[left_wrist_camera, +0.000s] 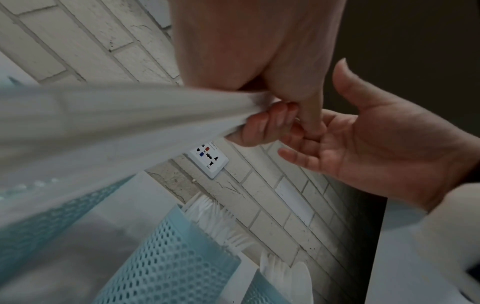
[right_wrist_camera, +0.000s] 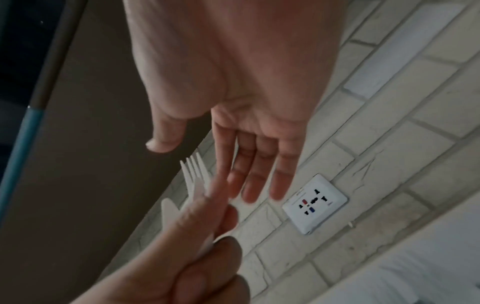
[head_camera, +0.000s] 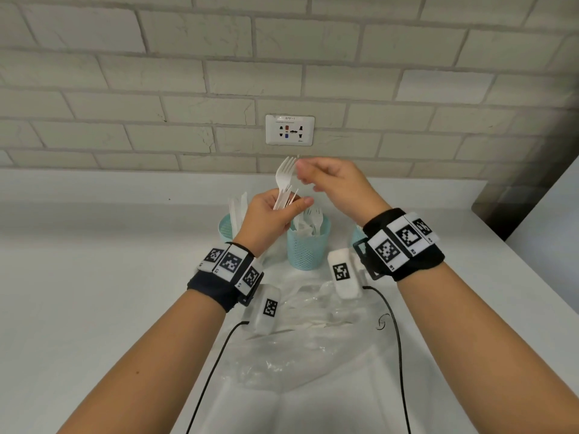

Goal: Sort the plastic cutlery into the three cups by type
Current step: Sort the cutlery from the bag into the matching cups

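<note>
Gripping cutlery bundle (head_camera: 283, 195), left hand (head_camera: 266, 219); right hand (head_camera: 336, 183) fingers loose, empty; right cup (head_camera: 357, 236) mostly hidden.

Likely kitchen or pantry counter, home or office cannot tell. White countertop (head_camera: 94, 292) runs against wall of pale brick-shaped tiles (head_camera: 125, 73) with grey grout. Multi-standard wall socket (head_camera: 289, 130) set in tiles just above counter, as over a work surface. Three light-blue perforated cups (head_camera: 308, 249) of white plastic cutlery (head_camera: 313, 219) stand near wall. Crumpled clear plastic bag (head_camera: 313, 324) lies on counter. Dark vertical panel (head_camera: 526, 183) bounds counter at right.
</note>
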### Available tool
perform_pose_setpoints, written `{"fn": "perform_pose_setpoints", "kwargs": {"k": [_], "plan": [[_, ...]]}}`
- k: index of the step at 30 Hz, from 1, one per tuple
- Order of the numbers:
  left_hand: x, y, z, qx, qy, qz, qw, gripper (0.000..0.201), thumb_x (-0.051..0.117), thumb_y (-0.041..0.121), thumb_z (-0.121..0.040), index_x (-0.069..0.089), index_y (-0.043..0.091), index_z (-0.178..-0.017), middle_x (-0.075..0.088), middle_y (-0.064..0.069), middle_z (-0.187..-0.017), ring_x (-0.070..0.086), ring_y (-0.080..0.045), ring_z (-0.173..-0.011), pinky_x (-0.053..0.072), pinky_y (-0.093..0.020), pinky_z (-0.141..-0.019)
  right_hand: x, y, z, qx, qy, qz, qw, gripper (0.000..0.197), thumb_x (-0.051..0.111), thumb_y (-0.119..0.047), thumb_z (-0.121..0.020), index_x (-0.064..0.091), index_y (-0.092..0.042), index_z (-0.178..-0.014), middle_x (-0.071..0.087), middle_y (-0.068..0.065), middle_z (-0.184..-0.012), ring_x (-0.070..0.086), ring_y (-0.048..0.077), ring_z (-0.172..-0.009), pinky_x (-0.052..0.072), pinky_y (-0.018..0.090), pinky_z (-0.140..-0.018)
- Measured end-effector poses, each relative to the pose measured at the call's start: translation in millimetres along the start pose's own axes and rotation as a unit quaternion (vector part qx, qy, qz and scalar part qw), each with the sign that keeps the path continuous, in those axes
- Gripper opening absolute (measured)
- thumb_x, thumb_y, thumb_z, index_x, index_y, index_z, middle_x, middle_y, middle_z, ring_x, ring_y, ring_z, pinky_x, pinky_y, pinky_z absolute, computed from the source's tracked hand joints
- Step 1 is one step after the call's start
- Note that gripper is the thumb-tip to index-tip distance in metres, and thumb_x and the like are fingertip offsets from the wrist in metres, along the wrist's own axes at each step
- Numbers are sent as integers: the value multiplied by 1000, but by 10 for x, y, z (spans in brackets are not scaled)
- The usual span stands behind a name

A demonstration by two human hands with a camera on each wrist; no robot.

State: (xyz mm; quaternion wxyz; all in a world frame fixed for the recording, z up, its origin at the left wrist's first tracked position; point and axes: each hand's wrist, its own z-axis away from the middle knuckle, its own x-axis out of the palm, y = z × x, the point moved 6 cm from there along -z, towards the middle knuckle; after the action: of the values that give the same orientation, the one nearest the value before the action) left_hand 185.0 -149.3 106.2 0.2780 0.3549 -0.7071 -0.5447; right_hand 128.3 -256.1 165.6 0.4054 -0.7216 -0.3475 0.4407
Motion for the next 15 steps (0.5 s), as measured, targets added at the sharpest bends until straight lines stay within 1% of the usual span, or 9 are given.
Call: {"fn": "perform_pose_setpoints", "kwargs": {"k": [1, 3, 5, 6, 8, 11, 12, 13, 15], "plan": [[-2, 7, -3, 5, 4, -2, 1000, 16, 70, 10, -84, 59, 12, -72, 52, 13, -43, 41, 1, -37, 33, -12, -41, 70, -9, 3, 11, -30, -11, 999, 28, 57, -31, -90, 65, -16, -113, 65, -16, -91, 62, -8, -81, 47, 10, -75], [-37, 4, -19, 9, 16, -9, 1000, 17, 70, 7, -83, 58, 14, -73, 54, 13, -44, 43, 1, -38, 34, -11, -41, 173, 3, 28, 25, -61, -61, 996, 24, 59, -24, -89, 62, -16, -112, 67, -9, -91, 65, -4, -77, 50, 11, -72], [-55, -10, -26, 10, 17, -26, 999, 20, 71, 6, -82, 58, 17, -72, 54, 13, -45, 43, 1, -38, 35, -12, -42, 222, 19, 30, 31, -57, -102, 993, 21, 61, -15, -88, 59, -16, -110, 66, -4, -90, 66, -4, -71, 51, 10, -68], [-52, -15, -23, 10, 14, -32, 999, 21, 71, 6, -82, 58, 18, -71, 53, 13, -45, 43, 1, -39, 35, -12, -42, 244, 23, 25, 35, -52, -107, 992, 21, 60, -15, -89, 59, -14, -110, 66, -3, -89, 66, -2, -70, 51, 11, -67], [-32, -29, -11, 6, 3, -41, 999, 22, 70, 7, -83, 58, 20, -70, 53, 13, -45, 43, 0, -39, 35, -13, -42, 282, 54, -1, 47, -42, -109, 992, 19, 58, -19, -91, 62, -11, -108, 68, 1, -89, 67, 5, -72, 52, 15, -67], [-14, -36, 10, -2, -11, -43, 999, 19, 72, 9, -82, 58, 16, -72, 51, 10, -48, 42, -4, -39, 35, -15, -42, 270, 74, -42, 47, -3, -106, 993, 12, 55, -18, -94, 65, -12, -91, 69, 11, -89, 65, 19, -77, 55, 27, -72], [-19, -41, 16, -6, -16, -41, 999, 18, 72, 11, -82, 57, 15, -73, 50, 8, -49, 41, -6, -39, 35, -16, -41, 246, 54, -50, 39, 16, -108, 993, 12, 54, -16, -94, 64, -13, -89, 69, 10, -86, 65, 19, -75, 55, 29, -72], [-31, -51, 22, -11, -21, -39, 999, 18, 73, 12, -82, 57, 14, -73, 49, 9, -48, 40, -6, -39, 35, -17, -40, 199, 32, -61, 27, 42, -111, 993, 12, 52, -14, -95, 63, -15, -89, 69, 7, -83, 66, 17, -71, 55, 28, -69], [-72, -83, 33, -22, -25, -37, 999, 19, 73, 15, -82, 57, 15, -71, 48, 11, -46, 37, -7, -39, 33, -18, -40, 37, -41, -81, -4, 116, -127, 985, 12, 51, -12, -95, 62, -16, -93, 67, 3, -80, 63, 9, -59, 55, 24, -61]]}}
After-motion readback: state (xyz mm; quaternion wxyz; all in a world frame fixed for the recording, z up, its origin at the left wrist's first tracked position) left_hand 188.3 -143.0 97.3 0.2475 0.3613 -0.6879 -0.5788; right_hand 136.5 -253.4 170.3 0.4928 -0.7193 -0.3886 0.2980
